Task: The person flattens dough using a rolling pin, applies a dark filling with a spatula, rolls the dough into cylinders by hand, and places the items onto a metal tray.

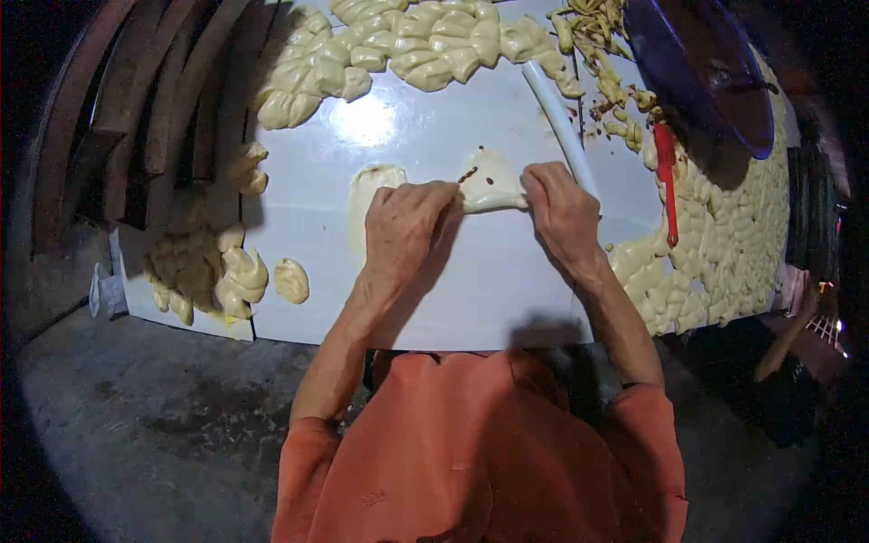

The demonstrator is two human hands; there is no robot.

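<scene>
Surface (pixel 489 290), white: extending beneath and around both grips.
Dough pieces, massed (pixel 715 244): covering the area right of the right grip, apparently awaiting handling.
Dough pieces, far cluster (pixel 425 41): lying beyond both grips, unflattened.
Tub (pixel 661 63), dark purple: standing beyond and right of the right grip; its far side is being cut off by the frame, its contents remaining unclear.
Rod (pixel 557 118), white, smooth: lying just beyond the right grip.
Left grip (pixel 407 222): fingers curling together, apparently pinching the left end of a rolled edge; the fingertips are partly hiding.
Right grip (pixel 561 208): thumb and fingers pinching that edge's right end.
Filled dough sheet (pixel 491 167): lying between the grips; the near edge is forming a roll, the far part is lying unrolled, so this piece is seemingly partway along.
Bare dough sheet (pixel 360 204): lying beside the left grip, partly hiding behind it; flattened, showing no filling.
Red tool (pixel 665 154): resting right of the right grip.
Dark bits (pixel 468 175): showing uncovered between the grips; too small for identifying.
</scene>
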